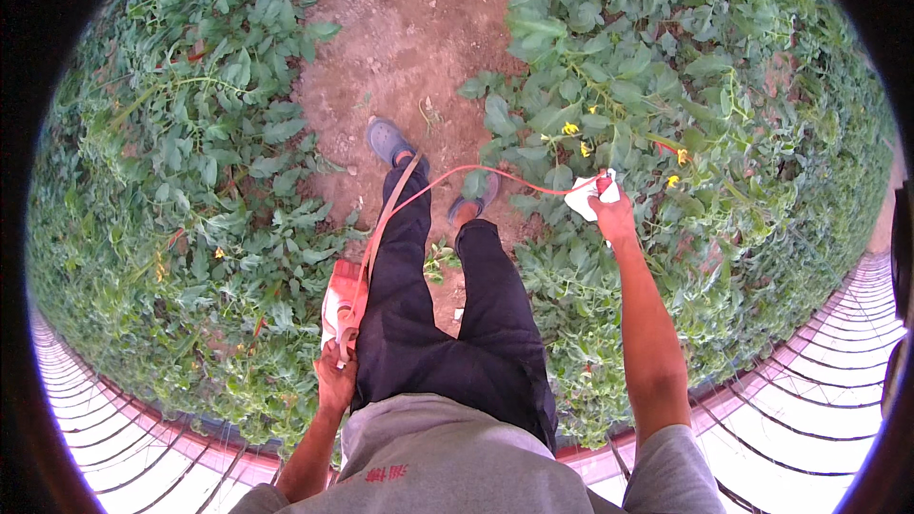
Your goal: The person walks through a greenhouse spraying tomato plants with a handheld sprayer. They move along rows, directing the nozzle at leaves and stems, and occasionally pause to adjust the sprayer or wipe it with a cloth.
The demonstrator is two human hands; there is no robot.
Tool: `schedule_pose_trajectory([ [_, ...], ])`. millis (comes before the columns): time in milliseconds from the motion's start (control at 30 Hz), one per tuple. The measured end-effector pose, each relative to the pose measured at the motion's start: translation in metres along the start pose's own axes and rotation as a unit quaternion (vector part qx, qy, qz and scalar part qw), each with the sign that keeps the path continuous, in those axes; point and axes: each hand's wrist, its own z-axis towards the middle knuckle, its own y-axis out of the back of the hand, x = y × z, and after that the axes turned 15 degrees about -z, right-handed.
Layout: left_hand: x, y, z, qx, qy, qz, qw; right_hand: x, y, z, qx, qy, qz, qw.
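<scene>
My right hand [613, 215] is closed around a small red and white device wrapped in white paper or cloth [583, 201], held beside the yellow flowers [570, 128] of a leafy plant. A thin red tube or cord [493, 169] curves from it across my legs to a red and white box-like unit [344, 303] at my left hip. My left hand [335, 378] grips a pale strap [345, 344] at the unit's lower end. A tan strap [389, 218] loops forward over my leg.
Dense rows of green tomato-like plants [243, 135] stand on both sides of a bare soil path [407, 21]. Some leaves overhang the path near my shoes [386, 141]. Curved greenhouse ribs [807, 428] show at the lower edges.
</scene>
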Motion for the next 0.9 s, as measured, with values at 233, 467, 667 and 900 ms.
schedule_pose_trajectory([
  [233,-0.007,-0.008,0.006,-0.025,-0.012,-0.001,1.000,-0.022,-0.020,0.006,-0.031,0.095,-0.015,0.995],
  [467,0.006,-0.006,0.003,-0.033,0.003,-0.013,0.999,0.040,-0.018,-0.017,0.007,0.154,-0.032,0.988],
  [667,0.012,-0.003,0.005,-0.016,-0.026,0.024,0.999,0.079,-0.033,-0.006,-0.066,0.179,-0.042,0.981],
  [900,0.007,0.006,0.005,-0.005,-0.006,0.016,1.000,0.088,-0.048,-0.005,-0.099,0.149,-0.108,0.978],
])
